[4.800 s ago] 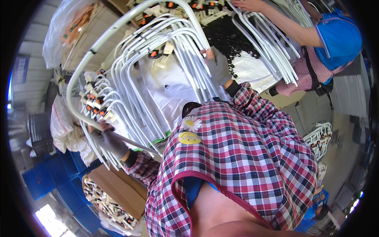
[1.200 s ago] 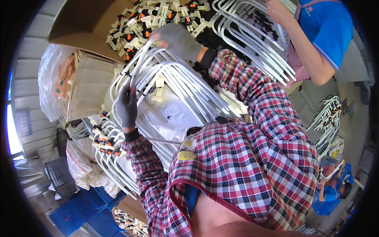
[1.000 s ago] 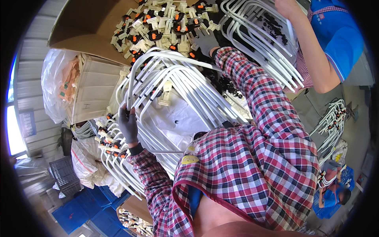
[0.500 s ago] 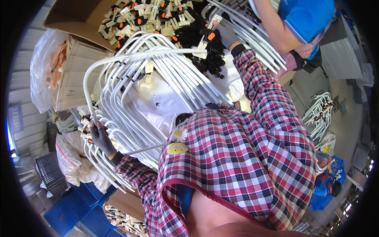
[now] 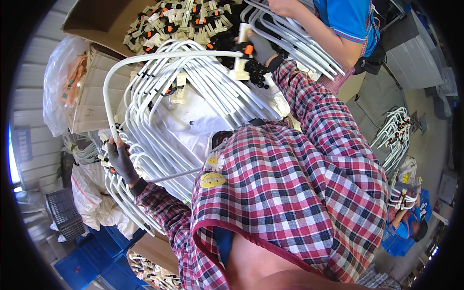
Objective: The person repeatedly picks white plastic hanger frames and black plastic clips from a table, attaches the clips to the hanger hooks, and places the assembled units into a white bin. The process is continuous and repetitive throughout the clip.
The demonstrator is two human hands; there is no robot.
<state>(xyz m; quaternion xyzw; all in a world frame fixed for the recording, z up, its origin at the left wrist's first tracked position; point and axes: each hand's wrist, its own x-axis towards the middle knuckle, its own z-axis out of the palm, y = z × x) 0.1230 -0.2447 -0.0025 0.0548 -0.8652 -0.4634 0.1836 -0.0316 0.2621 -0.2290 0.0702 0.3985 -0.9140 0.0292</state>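
My left hand (image 5: pixel 121 162), in a dark fingerless glove, is closed around one leg of a white bent tube (image 5: pixel 107 92). The tube's upper arm runs rightward over a pile of similar bent tubes (image 5: pixel 203 82). At its right end sits a cream plastic clamp (image 5: pixel 239 73) with a black and orange part. My right hand (image 5: pixel 261 48), gloved too, grips this clamp from its right side. Its fingertips are partly hidden behind the clamp. The clamp appears to be on the tube's end; how far on, I cannot tell.
A cardboard box (image 5: pixel 92 21) stands behind a heap of cream and orange clamps (image 5: pixel 186 21). Black small parts lie beside it. A co-worker in a blue shirt (image 5: pixel 340 19) reaches over more white tubes (image 5: pixel 295 41) at the right. Blue crates (image 5: pixel 82 263) are at lower left.
My right hand has moved left and slightly down with the clamp, which now stands more upright at the tube's end. My left hand keeps its hold. The co-worker's arm has shifted left.
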